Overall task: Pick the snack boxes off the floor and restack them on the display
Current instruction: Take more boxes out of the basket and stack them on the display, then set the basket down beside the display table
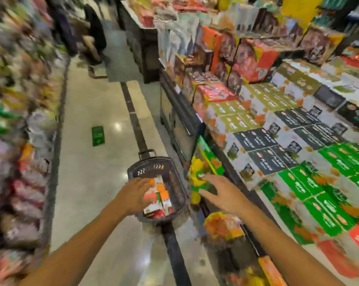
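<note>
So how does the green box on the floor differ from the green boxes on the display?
The green box on the floor lies alone, out in the aisle beyond the basket; the green boxes on the display sit packed edge to edge in rows. The floor box looks darker, the display boxes brighter with orange and white patches. Both lie flat. Blur hides any print.

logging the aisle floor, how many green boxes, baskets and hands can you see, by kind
green box on the floor: 1
basket: 1
hands: 2, left hand and right hand, both open
total: 4
The picture is blurred, so the boxes inside the basket cannot be counted.
</note>
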`<action>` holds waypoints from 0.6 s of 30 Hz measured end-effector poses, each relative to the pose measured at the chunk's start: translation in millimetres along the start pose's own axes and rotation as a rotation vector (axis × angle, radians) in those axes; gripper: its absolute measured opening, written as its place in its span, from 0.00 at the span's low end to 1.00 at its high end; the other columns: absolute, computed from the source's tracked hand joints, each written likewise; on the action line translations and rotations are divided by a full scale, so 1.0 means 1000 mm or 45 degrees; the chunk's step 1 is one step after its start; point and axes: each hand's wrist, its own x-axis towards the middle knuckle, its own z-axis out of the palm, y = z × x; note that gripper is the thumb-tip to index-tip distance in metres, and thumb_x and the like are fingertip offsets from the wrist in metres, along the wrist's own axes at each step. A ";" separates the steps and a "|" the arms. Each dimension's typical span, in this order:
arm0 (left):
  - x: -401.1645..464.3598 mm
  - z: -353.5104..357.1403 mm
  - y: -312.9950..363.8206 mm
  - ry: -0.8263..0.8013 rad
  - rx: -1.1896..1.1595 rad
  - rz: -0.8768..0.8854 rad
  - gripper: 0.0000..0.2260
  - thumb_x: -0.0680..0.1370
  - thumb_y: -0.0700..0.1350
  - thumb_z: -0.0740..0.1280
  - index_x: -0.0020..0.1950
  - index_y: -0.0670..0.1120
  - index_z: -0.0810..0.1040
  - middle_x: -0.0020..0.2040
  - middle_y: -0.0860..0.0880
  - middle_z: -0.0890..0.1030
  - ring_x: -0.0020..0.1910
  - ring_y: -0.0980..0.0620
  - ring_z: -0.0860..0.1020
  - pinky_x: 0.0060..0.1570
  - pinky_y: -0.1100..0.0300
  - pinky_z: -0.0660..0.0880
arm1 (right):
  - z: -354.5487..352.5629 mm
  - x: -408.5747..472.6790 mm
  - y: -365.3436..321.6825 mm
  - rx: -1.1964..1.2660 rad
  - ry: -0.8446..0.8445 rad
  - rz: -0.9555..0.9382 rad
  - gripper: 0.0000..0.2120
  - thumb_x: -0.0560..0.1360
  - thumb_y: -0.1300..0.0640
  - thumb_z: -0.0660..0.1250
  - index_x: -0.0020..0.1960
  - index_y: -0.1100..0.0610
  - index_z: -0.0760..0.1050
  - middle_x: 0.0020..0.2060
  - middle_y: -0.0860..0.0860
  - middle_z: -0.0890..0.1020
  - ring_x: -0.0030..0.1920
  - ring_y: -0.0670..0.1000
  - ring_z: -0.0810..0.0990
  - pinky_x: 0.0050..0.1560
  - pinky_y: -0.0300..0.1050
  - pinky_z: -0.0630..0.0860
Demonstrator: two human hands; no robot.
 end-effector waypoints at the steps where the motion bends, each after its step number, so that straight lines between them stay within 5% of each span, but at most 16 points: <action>1: -0.021 0.007 -0.018 -0.023 -0.035 -0.116 0.31 0.75 0.66 0.56 0.71 0.49 0.75 0.70 0.46 0.75 0.68 0.42 0.73 0.69 0.50 0.68 | 0.011 0.016 -0.013 -0.037 -0.041 -0.041 0.48 0.70 0.20 0.47 0.75 0.53 0.69 0.73 0.51 0.72 0.75 0.53 0.66 0.74 0.46 0.61; 3: -0.059 0.026 -0.048 -0.023 -0.118 -0.295 0.35 0.76 0.69 0.53 0.70 0.46 0.76 0.70 0.44 0.75 0.70 0.39 0.72 0.69 0.47 0.68 | 0.035 0.046 -0.029 -0.114 -0.112 -0.103 0.59 0.63 0.15 0.36 0.74 0.53 0.70 0.73 0.53 0.72 0.75 0.53 0.66 0.75 0.47 0.60; 7: -0.112 0.062 -0.088 -0.262 -0.181 -0.628 0.32 0.80 0.66 0.53 0.80 0.51 0.61 0.80 0.49 0.59 0.79 0.43 0.56 0.77 0.50 0.53 | 0.068 0.088 -0.047 -0.218 -0.295 -0.122 0.59 0.61 0.16 0.33 0.75 0.52 0.69 0.75 0.50 0.70 0.76 0.52 0.64 0.75 0.48 0.59; 10: -0.124 0.077 -0.102 -0.375 -0.183 -0.730 0.31 0.81 0.65 0.53 0.80 0.52 0.57 0.81 0.50 0.57 0.80 0.44 0.53 0.78 0.50 0.49 | 0.087 0.121 -0.042 -0.279 -0.423 -0.084 0.63 0.58 0.16 0.31 0.76 0.52 0.68 0.74 0.52 0.70 0.75 0.54 0.65 0.74 0.50 0.62; 16: -0.073 0.073 -0.122 -0.482 -0.178 -0.813 0.30 0.82 0.63 0.55 0.80 0.51 0.58 0.80 0.49 0.58 0.79 0.44 0.54 0.77 0.52 0.50 | 0.114 0.195 0.002 -0.261 -0.602 0.059 0.43 0.73 0.23 0.49 0.75 0.51 0.69 0.72 0.51 0.73 0.71 0.55 0.71 0.68 0.52 0.70; 18: -0.038 0.069 -0.127 -0.524 -0.179 -0.802 0.30 0.82 0.63 0.55 0.80 0.51 0.58 0.80 0.49 0.58 0.79 0.44 0.54 0.77 0.52 0.51 | 0.125 0.224 0.023 -0.218 -0.638 0.103 0.42 0.72 0.24 0.48 0.70 0.53 0.73 0.66 0.53 0.78 0.65 0.55 0.76 0.63 0.49 0.73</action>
